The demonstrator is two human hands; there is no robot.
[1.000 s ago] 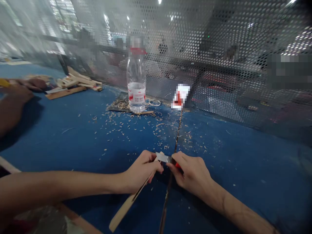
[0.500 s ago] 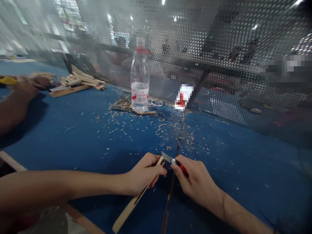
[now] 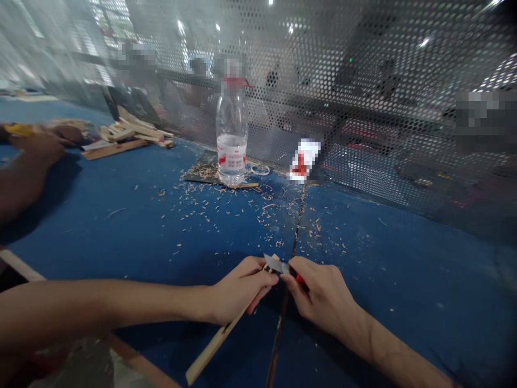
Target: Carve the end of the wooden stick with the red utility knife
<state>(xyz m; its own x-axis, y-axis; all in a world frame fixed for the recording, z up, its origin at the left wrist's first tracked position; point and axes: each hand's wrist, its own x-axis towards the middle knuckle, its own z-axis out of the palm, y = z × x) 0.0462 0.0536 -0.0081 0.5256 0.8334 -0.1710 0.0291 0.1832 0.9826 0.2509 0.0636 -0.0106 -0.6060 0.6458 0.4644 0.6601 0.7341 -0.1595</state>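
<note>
My left hand [image 3: 244,288] is closed around a slim pale wooden strip [image 3: 212,347], which slants down toward the front edge of the table. The strip's upper end pokes out past the thumb and bears dark marks. In my right hand [image 3: 323,291] is a utility knife [image 3: 274,263] with a red handle, mostly covered by the fingers. Its blade lies across the strip's upper end, right beside my left thumb. I cannot tell how deep the edge sits in the wood.
Wood shavings [image 3: 210,207] are scattered over the blue table [image 3: 137,242]. A plastic water bottle [image 3: 232,153] and a phone [image 3: 305,160] stand before a perforated metal screen [image 3: 363,70]. Wood pieces [image 3: 135,131] lie at the left, near another person's hand [image 3: 38,143].
The knife blade has come left and slightly down, from just beside the strip's tip to across it. My right hand has shifted slightly left; the left hand stays nearly in place.
</note>
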